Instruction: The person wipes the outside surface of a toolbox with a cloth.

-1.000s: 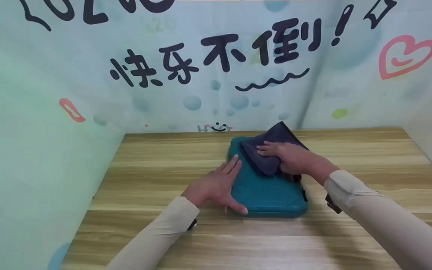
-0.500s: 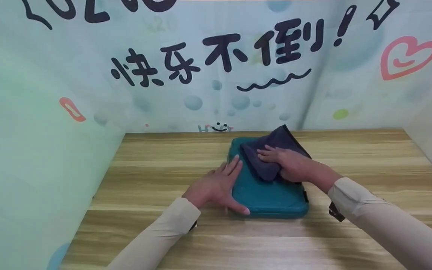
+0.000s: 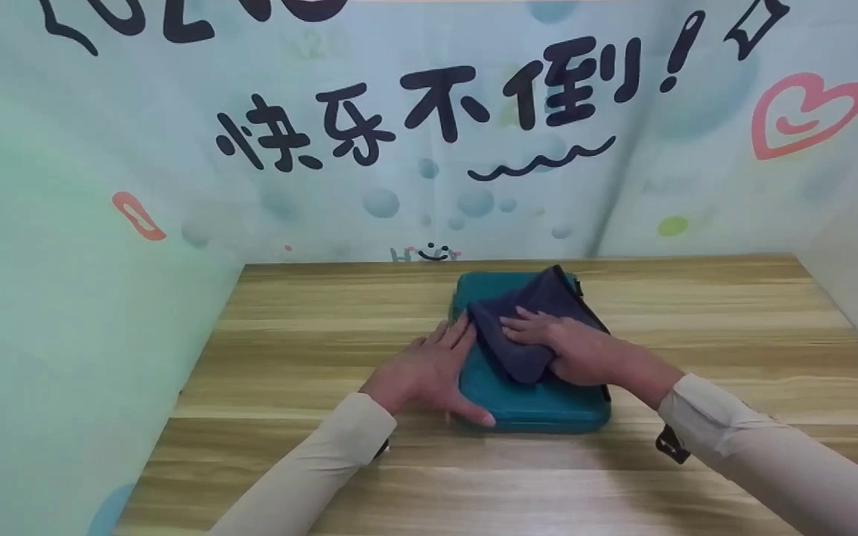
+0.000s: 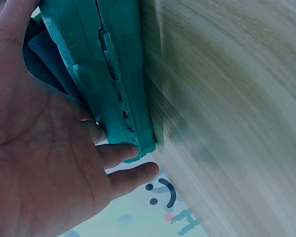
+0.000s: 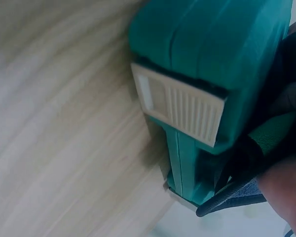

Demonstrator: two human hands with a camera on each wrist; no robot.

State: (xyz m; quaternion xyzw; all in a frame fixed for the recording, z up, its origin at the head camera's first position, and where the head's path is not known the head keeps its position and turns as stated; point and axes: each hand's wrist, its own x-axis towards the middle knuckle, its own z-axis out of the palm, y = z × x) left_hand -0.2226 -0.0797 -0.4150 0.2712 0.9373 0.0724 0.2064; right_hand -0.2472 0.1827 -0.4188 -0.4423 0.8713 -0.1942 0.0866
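Observation:
A teal plastic case (image 3: 533, 409) lies flat on the wooden table. Across its top is spread a dark purple-blue cloth (image 3: 507, 353) with a black edge. My right hand (image 3: 585, 353) presses on the cloth with its fingers stretched out; its thumb is hidden in the head view. At the case's left side, my left hand (image 3: 433, 372) rests against the edge, fingers spread and thumb at the near left corner. The left wrist view shows the palm and the hinged side of the case (image 4: 123, 74). In the right wrist view, a pale latch (image 5: 182, 103) sits on the opposite side.
The wood-grain table (image 3: 310, 357) extends to both sides of the case. Behind it hangs a printed backdrop (image 3: 310, 216) with large dark characters. Pale panels close off the left and right sides.
My right hand has slid the cloth toward me over the case, baring more of its far end. The left hand and the case stay where they were.

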